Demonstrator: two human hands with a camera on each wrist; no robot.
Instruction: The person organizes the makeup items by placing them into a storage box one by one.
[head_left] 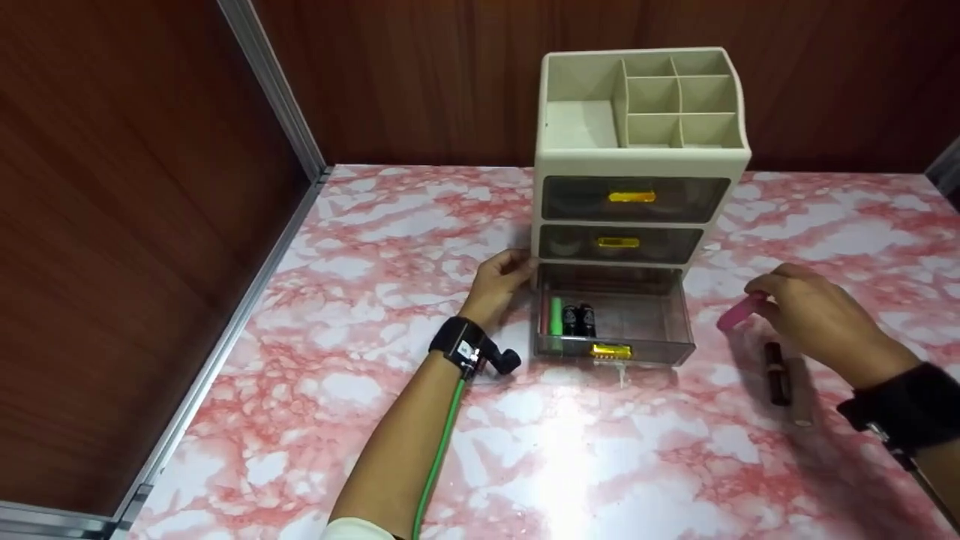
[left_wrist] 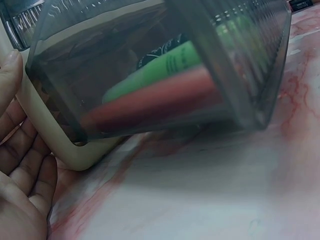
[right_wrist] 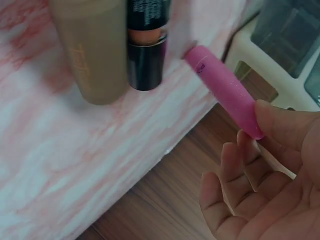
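A cream desktop organizer [head_left: 643, 154] stands on the table with its bottom drawer [head_left: 634, 315] pulled out. My left hand [head_left: 496, 283] rests against the organizer's left side, thumb at the front edge beside that drawer. Inside the drawer, a green tube [left_wrist: 165, 67] and a red tube [left_wrist: 150, 102] lie along the left wall, next to two small black cosmetic containers [head_left: 578, 321]. To the right, my right hand [head_left: 817, 319] pinches a slim pink cosmetic tube [right_wrist: 225, 87] by one end between thumb and fingers, above the table.
Below the right hand lie a dark cosmetic tube [head_left: 777, 375] and a beige tube [head_left: 801, 394]. The organizer's two upper drawers [head_left: 634, 214] are closed, and divided compartments [head_left: 679, 97] top it. Brown wooden panels [head_left: 435, 82] border the marbled table [head_left: 360, 390] behind and at left.
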